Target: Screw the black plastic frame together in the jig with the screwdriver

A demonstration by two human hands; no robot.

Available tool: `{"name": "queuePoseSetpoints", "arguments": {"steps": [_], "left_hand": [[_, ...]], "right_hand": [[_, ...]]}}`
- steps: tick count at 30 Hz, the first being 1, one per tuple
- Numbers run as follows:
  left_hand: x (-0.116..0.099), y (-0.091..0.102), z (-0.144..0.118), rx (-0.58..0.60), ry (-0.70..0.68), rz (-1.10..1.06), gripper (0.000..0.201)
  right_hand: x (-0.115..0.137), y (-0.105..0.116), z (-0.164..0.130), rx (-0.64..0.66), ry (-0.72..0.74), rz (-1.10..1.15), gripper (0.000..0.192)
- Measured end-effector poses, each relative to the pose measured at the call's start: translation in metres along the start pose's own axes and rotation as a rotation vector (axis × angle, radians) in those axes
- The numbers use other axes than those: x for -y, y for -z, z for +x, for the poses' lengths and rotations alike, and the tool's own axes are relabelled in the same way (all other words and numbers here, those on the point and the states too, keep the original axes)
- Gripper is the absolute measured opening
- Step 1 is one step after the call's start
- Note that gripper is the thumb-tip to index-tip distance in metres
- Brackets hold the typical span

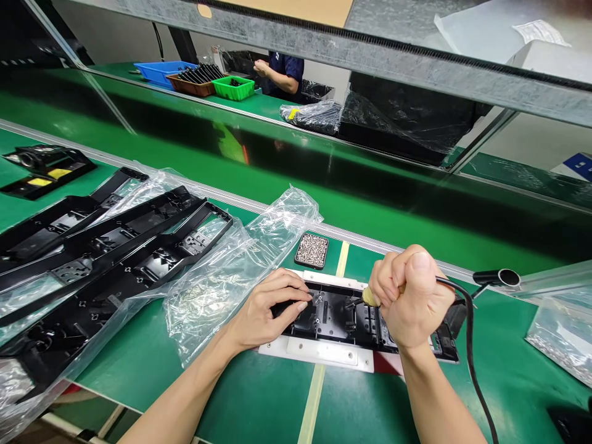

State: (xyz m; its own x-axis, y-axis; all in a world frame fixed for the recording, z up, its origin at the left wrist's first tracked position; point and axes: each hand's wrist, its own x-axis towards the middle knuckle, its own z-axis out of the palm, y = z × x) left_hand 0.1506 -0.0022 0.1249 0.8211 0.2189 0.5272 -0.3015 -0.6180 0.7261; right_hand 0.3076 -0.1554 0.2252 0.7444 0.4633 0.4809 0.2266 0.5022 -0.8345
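A long black plastic housing [330, 314] lies open side up in a white fixture [319, 353] on the green bench. My left hand [272, 305] rests over the housing's left end, fingers stretched out and slightly bent, thumb apart from them. My right hand [411, 296] is closed in a fist around the yellowish handle of a corded soldering iron [369, 297]. The iron's metal tip points left, down into the middle of the housing; whether it touches is unclear. Behind the fixture sits a small black tray [311, 250] full of tiny metal pieces.
Several similar black housings [115, 280] lie at left with crumpled clear plastic [222, 277]. A black cable [470, 345] hangs at right, near a metal tube holder [502, 277] and a bag of small parts [562, 339]. Beyond the green belt [259, 166], a person [284, 74] works beside coloured bins.
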Motion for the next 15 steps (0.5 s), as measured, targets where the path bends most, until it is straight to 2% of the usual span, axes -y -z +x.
{"name": "queuePoseSetpoints", "arguments": {"steps": [15], "left_hand": [[0.0013, -0.0001, 0.0004, 0.003, -0.01, -0.02, 0.02]], "right_hand": [[-0.0014, -0.0001, 0.0005, 0.001, -0.001, 0.007, 0.045]]}}
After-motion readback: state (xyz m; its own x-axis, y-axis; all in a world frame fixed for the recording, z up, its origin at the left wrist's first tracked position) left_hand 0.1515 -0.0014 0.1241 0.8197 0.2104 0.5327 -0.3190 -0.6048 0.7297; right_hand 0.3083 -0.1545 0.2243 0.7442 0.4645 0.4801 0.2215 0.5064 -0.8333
